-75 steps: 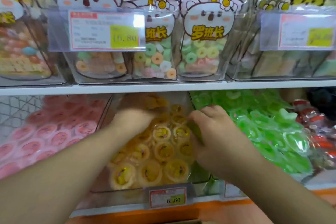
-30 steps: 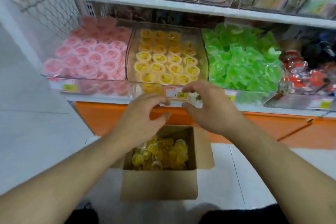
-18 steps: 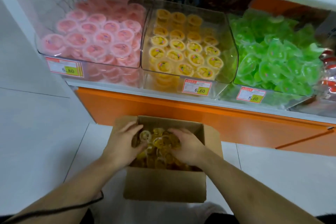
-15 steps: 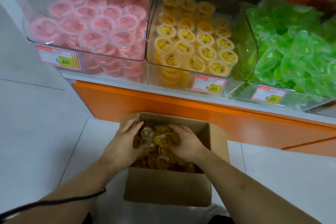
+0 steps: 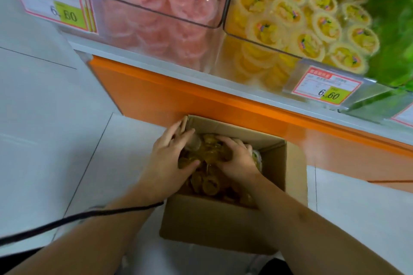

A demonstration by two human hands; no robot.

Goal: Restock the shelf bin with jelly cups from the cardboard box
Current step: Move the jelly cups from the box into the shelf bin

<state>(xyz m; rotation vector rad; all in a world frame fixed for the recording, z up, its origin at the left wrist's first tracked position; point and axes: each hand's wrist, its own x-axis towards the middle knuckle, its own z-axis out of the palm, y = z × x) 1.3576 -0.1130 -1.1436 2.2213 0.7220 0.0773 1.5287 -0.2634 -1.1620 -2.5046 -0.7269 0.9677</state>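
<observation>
An open cardboard box (image 5: 214, 221) stands on the floor below the shelf, holding several yellow jelly cups (image 5: 209, 182). Both hands are down inside it. My left hand (image 5: 169, 158) cups the heap from the left with curled fingers. My right hand (image 5: 237, 158) closes over the cups from the right, so a cluster sits gripped between the two hands. On the shelf above, at the upper right, a clear bin (image 5: 263, 42) is filled with rows of yellow jelly cups (image 5: 310, 18).
A clear bin of pink jelly cups (image 5: 169, 6) stands left of the yellow bin, and green jelly cups (image 5: 393, 29) lie to its right. Price tags (image 5: 326, 87) hang on the bin fronts. An orange shelf base (image 5: 178, 94) runs behind the box. A black cord (image 5: 78, 219) crosses my left forearm.
My hands left the yellow shelf bin and dropped into the box. Over the last half second they closed tighter round the cups, and the camera tilted further down.
</observation>
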